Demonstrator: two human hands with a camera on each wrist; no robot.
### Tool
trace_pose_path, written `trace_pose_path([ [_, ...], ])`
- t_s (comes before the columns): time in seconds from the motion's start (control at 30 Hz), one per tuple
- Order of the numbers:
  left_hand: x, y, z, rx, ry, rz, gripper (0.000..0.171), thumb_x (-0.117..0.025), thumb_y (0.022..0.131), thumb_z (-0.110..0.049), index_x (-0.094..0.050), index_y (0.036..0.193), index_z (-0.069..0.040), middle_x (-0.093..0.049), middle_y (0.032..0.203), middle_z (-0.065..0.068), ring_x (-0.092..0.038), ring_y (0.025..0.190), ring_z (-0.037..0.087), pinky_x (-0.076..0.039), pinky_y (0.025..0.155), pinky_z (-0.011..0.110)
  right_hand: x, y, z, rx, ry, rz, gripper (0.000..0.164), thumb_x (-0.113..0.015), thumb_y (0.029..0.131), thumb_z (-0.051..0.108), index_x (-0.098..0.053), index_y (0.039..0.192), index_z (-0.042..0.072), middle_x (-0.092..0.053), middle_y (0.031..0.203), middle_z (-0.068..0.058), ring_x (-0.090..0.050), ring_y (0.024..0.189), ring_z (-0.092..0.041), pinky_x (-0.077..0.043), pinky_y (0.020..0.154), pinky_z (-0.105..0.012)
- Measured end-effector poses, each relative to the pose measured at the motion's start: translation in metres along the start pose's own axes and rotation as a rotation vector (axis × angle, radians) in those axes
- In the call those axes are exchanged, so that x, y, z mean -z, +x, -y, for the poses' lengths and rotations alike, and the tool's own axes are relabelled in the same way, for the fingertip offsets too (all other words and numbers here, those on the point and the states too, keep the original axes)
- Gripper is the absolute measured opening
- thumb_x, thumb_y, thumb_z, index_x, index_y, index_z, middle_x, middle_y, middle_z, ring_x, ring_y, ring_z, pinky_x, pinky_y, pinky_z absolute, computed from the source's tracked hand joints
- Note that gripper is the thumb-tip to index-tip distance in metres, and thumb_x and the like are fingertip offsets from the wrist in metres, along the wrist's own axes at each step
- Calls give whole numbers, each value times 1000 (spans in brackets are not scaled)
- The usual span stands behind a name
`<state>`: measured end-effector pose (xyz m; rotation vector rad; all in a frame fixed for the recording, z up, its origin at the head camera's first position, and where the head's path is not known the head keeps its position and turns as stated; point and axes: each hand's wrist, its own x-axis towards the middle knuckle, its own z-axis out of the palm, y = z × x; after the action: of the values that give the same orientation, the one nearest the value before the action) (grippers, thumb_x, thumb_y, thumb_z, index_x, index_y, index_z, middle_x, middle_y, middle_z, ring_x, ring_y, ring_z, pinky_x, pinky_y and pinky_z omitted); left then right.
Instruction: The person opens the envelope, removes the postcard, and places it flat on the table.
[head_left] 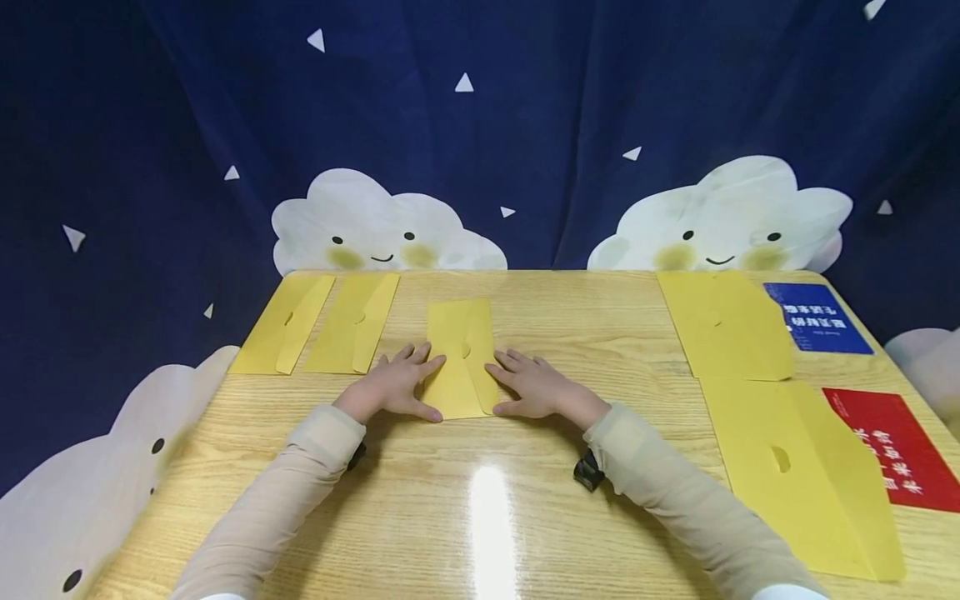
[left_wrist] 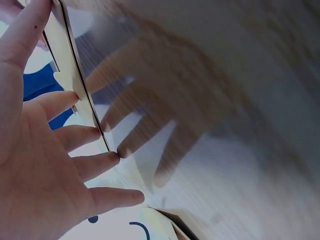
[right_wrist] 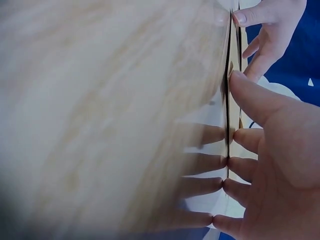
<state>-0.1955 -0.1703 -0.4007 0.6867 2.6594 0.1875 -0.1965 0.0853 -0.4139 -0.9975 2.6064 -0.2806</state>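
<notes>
A yellow envelope [head_left: 457,375] lies flat on the wooden table, its flap along the right side tucked at a small half-round slit. Spread fingers of my left hand [head_left: 396,383] touch its left edge, thumb near the bottom corner. On the opposite side my right hand [head_left: 536,385] rests with fingers apart, fingertips at the envelope's right edge. In the left wrist view, the left hand [left_wrist: 45,160] has straight fingers reaching the glossy tabletop. The right wrist view shows the right hand [right_wrist: 285,155] likewise, its fingertips on the surface beside the envelope's thin edge.
Two yellow envelopes [head_left: 262,329] [head_left: 337,333] lie at the back left. Two larger yellow envelopes [head_left: 720,333] [head_left: 765,492] lie at the right, beside a blue card [head_left: 825,321] and a red card [head_left: 907,450]. A dark blue curtain [head_left: 540,125] hangs behind the table [head_left: 420,517].
</notes>
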Motion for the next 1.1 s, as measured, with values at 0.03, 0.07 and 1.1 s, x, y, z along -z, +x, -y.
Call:
trace_pose_path([
  [0.03, 0, 0, -1, -3, -1, -3, 100, -65, 69, -62, -22, 146, -15, -9, 149, 20, -9, 132, 46, -15, 93, 70, 0, -1, 0, 3, 5, -2, 72, -52, 89, 47, -24, 145, 12, -14, 150, -14, -9, 137, -31, -15, 103, -56],
  [0.07, -1, 0, -2, -1, -1, -2, 100, -65, 69, -62, -22, 146, -16, -9, 149, 19, -9, 133, 45, -15, 94, 70, 0, -2, 0, 5, 2, -2, 73, -52, 89, 47, -24, 145, 12, -14, 150, -14, -10, 137, -31, -15, 103, -56],
  [1.1, -6, -3, -24, -24, 28, -5, 98, -65, 69, -62, -24, 145, -15, -11, 149, 20, -10, 132, 46, -15, 93, 70, -2, -28, -1, 26, -1, 5, 72, -53, 89, 45, -25, 145, 10, -15, 149, -16, -11, 136, -33, -17, 103, -57],
])
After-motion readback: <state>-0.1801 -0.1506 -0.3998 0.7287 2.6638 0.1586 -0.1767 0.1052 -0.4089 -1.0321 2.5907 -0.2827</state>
